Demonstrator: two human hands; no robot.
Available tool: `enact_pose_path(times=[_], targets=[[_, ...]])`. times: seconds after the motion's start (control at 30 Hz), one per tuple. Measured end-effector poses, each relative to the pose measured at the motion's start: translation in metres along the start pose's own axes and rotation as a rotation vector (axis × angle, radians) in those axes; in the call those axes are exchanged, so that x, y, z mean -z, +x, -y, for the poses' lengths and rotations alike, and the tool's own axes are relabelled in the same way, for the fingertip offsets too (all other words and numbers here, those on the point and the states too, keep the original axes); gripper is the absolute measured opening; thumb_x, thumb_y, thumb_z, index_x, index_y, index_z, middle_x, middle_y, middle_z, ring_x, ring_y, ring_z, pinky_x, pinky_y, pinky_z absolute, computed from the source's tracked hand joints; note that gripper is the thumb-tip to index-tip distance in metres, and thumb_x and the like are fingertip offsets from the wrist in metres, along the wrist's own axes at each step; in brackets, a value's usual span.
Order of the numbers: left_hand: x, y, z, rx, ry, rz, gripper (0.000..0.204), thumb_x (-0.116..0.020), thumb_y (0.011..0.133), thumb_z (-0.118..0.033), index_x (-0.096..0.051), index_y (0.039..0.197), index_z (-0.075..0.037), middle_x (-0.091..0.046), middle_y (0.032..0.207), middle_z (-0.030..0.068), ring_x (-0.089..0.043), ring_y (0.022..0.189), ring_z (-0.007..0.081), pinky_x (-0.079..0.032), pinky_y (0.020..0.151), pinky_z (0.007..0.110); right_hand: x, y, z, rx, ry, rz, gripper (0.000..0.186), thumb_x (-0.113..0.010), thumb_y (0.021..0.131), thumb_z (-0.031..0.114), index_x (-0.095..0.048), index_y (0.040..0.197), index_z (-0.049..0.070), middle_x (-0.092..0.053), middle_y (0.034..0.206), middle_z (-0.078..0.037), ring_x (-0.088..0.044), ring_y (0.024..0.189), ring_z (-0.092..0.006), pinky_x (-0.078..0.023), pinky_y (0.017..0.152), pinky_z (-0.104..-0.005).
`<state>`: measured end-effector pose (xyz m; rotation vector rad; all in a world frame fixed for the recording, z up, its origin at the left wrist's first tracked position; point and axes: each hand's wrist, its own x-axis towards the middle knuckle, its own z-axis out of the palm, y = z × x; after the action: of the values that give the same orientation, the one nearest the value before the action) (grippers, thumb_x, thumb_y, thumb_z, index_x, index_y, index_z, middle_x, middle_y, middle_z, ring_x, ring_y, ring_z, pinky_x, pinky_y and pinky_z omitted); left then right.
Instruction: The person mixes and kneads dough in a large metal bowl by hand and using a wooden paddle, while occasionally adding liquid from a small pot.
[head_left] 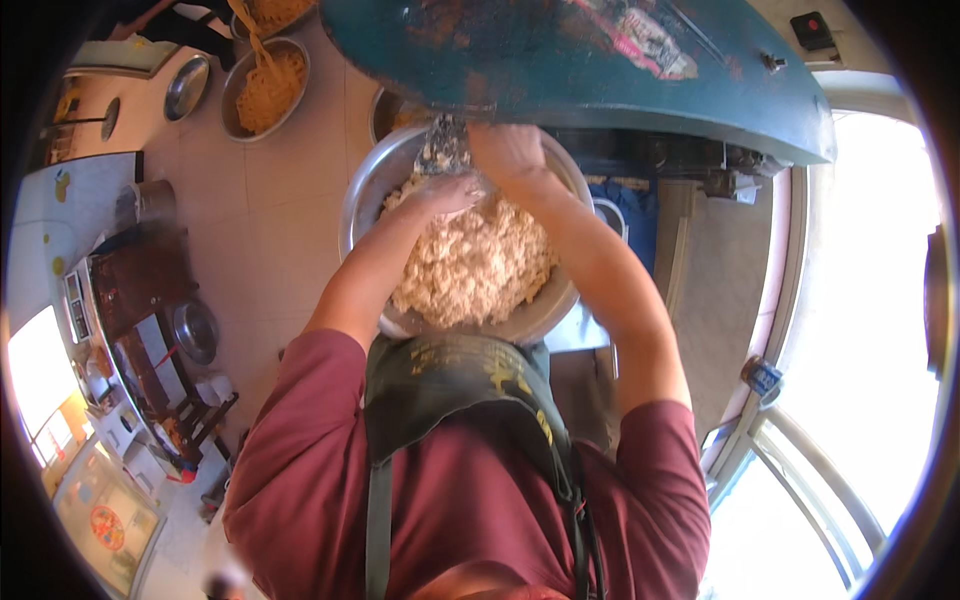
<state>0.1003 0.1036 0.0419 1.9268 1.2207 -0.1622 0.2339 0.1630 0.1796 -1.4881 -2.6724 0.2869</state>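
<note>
A wide metal bowl (352, 215) stands in front of my apron, heaped with crumbly, pale dough (475, 262). Over the far part of the heap lies my left hand (455, 194), its fingers stretched toward the right and dusted with dough. Just beyond them, a dark metal piece (445, 145) speckled with dough bits slants down from under a big green machine (560, 85). My right hand (508, 152) reaches to the machine's lower edge, beside that piece. Its fingers are partly hidden and blurred, so what they hold, if anything, does not show.
Another bowl (378, 112) sits partly behind the large one. On the tiled floor at far left stand a bowl of yellow noodle-like strands (268, 92) and a metal basin (187, 88). A dark brown stand (145, 282) is at left, and a bright doorway (850, 300) at right.
</note>
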Motion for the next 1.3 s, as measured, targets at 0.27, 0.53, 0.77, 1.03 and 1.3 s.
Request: enact_pose_path(times=[0.27,0.53,0.77,1.03,1.3], targets=[[-0.021,-0.019,-0.006,-0.068,-0.133,0.398,0.075,-0.069,0.084,-0.037,-0.040,0.146,-0.008,-0.061,0.122,0.0181,-0.061,0.107,0.0302,-0.051,0.095,0.043,-0.034,-0.007,-0.017,0.011,-0.061,-0.156,0.028,-0.052,0.092,0.016,-0.064,0.115,0.005,-0.070,0.087,-0.018,-0.071,0.069,-0.0316,-0.057,0.058,-0.0404],[-0.014,-0.073,-0.046,0.021,0.008,0.135,0.052,-0.064,0.083,-0.004,-0.051,0.133,-0.012,-0.065,0.094,0.0166,-0.068,0.080,0.0299,-0.055,0.068,0.043,-0.015,-0.004,0.018,-0.035,-0.031,-0.070,0.037,-0.048,0.099,0.030,-0.062,0.097,-0.003,-0.068,0.068,-0.020,-0.069,0.062,-0.0367,-0.056,0.056,-0.0471],[-0.030,-0.098,-0.038,-0.167,-0.155,-0.471,0.061,-0.066,0.078,0.005,-0.051,0.134,-0.014,-0.063,0.113,0.0193,-0.067,0.095,0.0327,-0.058,0.083,0.040,-0.008,-0.035,0.028,-0.181,-0.039,0.050,0.038,-0.050,0.097,0.036,-0.064,0.090,0.002,-0.068,0.073,-0.023,-0.069,0.066,-0.0390,-0.057,0.060,-0.0460],[-0.038,-0.113,-0.045,-0.171,-0.877,-0.499,0.056,-0.063,0.074,0.011,-0.052,0.127,-0.005,-0.053,0.127,0.0163,-0.051,0.121,0.0308,-0.046,0.100,0.043,0.026,-0.029,0.030,-0.112,-0.140,0.188,0.033,-0.049,0.097,0.031,-0.069,0.095,0.006,-0.071,0.083,-0.017,-0.071,0.080,-0.0346,-0.057,0.066,-0.0467],[-0.041,-0.109,-0.043,-0.099,-0.676,-0.559,0.053,-0.073,0.068,-0.001,-0.057,0.118,-0.007,-0.063,0.109,0.0191,-0.062,0.101,0.0337,-0.049,0.087,0.045,0.003,-0.024,0.033,-0.001,-0.203,0.082,0.039,-0.047,0.100,0.032,-0.066,0.087,0.001,-0.070,0.079,-0.021,-0.070,0.076,-0.0394,-0.057,0.066,-0.0491]])
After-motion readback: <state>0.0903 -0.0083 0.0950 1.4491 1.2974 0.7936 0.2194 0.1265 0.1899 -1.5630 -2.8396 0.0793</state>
